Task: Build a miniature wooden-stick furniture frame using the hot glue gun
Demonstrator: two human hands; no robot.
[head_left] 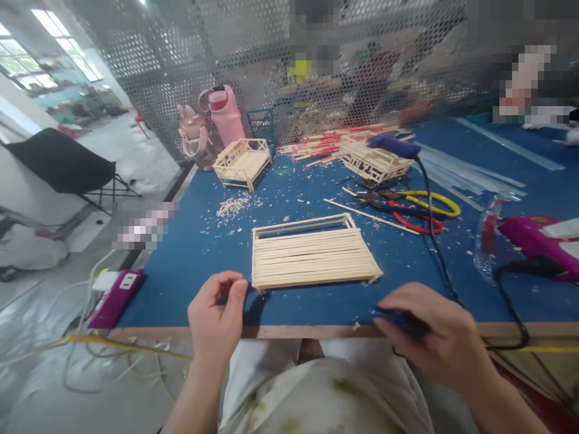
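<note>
A small rectangular frame of pale wooden sticks lies on the blue tabletop in front of me. Its top is covered by sticks laid side by side, with a gap along the far edge. Just off its near left corner is my left hand, thumb and fingers curled together. Whatever may be between those fingertips is too small or hidden to make out. Right of the frame, near the table's front edge, my right hand is slightly blurred, its thumb and fingers apart. A dark patch shows between them, and I cannot tell what it is.
Behind stand a small stick-built bench and another stick model, with a blue-handled corded tool across it. Pliers, loose sticks and clear strips lie right. Power strips sit at the sides.
</note>
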